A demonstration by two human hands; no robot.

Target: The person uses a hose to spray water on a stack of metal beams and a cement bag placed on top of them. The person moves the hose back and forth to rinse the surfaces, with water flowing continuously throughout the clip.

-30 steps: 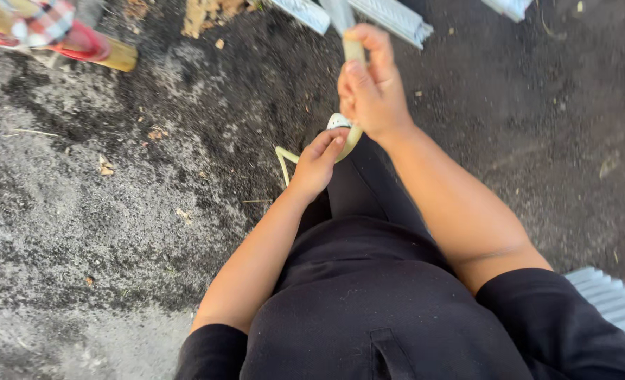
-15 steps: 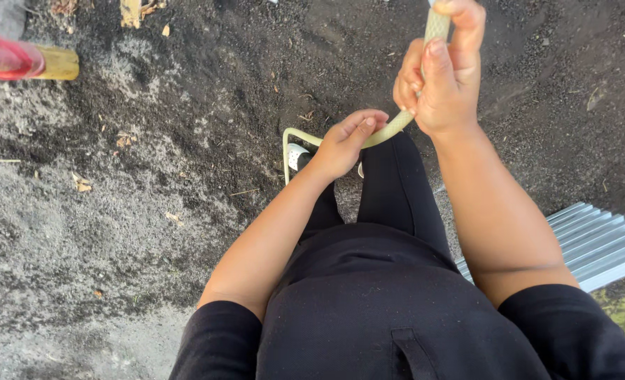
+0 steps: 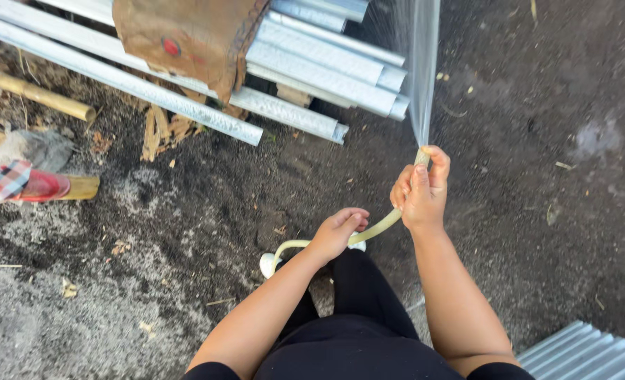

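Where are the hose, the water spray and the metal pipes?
hose (image 3: 377, 229): head view, the curved stretch between the two hands.
water spray (image 3: 422, 77): head view, middle of the fan.
metal pipes (image 3: 312, 74): head view, middle of the stack.

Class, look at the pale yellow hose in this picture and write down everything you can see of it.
The pale yellow flexible hose is thin and looks like soft plastic or rubber. It runs from a loop near the person's feet, under the left hand, which grips it, then curves up into the right hand. The right hand's fingers pinch the open end, and water fans out from it in a flat, clear sheet toward the grey metal pipes. Its lower end is hidden behind the legs.
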